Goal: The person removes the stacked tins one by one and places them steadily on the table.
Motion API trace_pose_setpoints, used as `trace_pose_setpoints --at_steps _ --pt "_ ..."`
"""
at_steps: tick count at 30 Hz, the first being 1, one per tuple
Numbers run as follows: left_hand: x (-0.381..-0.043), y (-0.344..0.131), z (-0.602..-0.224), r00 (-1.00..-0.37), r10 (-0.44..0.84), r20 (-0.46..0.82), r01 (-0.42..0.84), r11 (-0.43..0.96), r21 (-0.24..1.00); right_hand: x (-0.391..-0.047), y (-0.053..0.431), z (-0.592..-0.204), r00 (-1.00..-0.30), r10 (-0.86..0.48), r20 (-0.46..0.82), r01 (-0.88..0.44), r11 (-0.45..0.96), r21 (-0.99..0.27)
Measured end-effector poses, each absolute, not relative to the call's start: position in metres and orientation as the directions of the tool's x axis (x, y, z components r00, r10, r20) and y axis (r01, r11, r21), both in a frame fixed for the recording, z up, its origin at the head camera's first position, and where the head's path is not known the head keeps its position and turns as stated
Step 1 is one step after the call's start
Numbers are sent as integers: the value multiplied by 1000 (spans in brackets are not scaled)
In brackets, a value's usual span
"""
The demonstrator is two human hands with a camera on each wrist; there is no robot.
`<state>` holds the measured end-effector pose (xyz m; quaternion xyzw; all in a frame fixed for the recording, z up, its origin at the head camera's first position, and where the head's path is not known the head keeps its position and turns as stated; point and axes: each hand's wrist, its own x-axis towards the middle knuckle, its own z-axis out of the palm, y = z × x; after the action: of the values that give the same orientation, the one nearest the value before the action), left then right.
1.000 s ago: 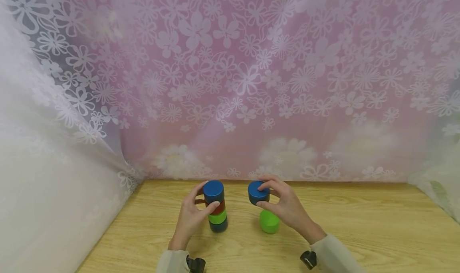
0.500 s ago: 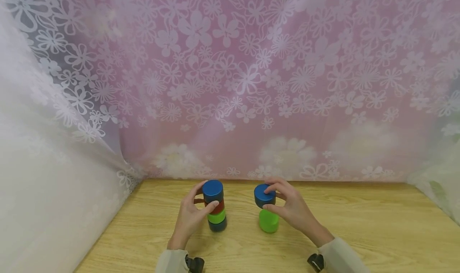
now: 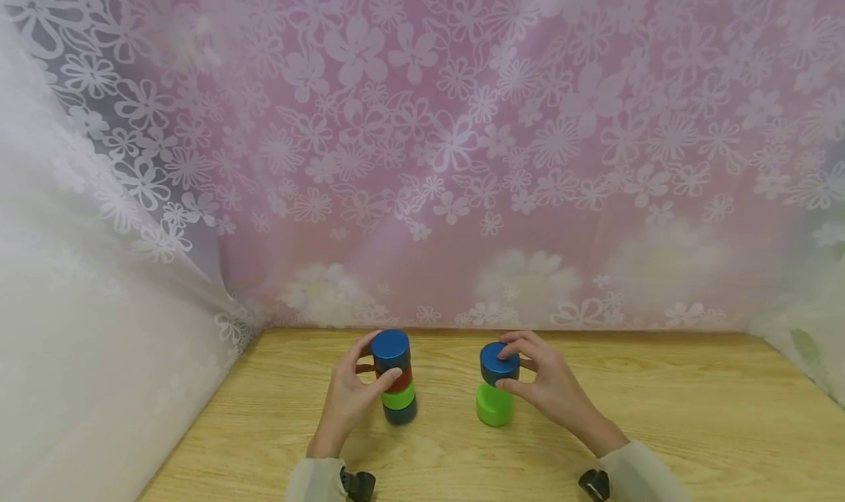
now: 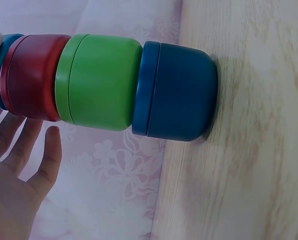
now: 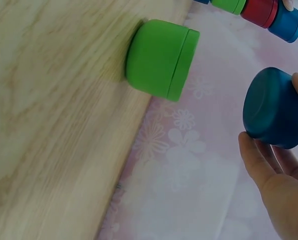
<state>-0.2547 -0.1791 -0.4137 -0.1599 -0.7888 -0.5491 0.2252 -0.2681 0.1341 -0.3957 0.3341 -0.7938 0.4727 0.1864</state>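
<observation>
A stack of round lidded jars stands on the table. From the top they are a blue jar (image 3: 391, 349), a red jar (image 3: 404, 379), a green jar (image 4: 99, 82) and a dark blue jar (image 4: 176, 92). My left hand (image 3: 351, 388) grips the stack near its top, thumb in front and fingers behind. My right hand (image 3: 554, 390) holds another blue jar (image 5: 271, 110) upright by its sides, with a finger over its lid. A lone green jar (image 5: 159, 60) stands on the table below it, and the right wrist view shows a gap between the two.
The pale wood-grain table (image 3: 264, 428) ends at a pink floral curtain (image 3: 422, 194) behind the jars. A whitish sheet (image 3: 86, 340) hangs along the left side. Each wrist wears a small black camera; one is the right wrist camera (image 3: 594, 485).
My right hand has carried its blue jar to the right and slightly down in the head view, to over the lone green jar. The left hand and the stack stay put.
</observation>
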Motion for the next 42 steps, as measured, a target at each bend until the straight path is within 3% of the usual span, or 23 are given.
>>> trace_pose_setpoints --at_steps 22,42 --pt "-254 -178 -414 -841 9 541 506 365 781 -266 155 -402 -749 -354 560 -662 417 -622" --pt "-255 -179 -414 -842 7 539 503 369 781 -268 165 -406 -744 -407 530 -668 480 -569"
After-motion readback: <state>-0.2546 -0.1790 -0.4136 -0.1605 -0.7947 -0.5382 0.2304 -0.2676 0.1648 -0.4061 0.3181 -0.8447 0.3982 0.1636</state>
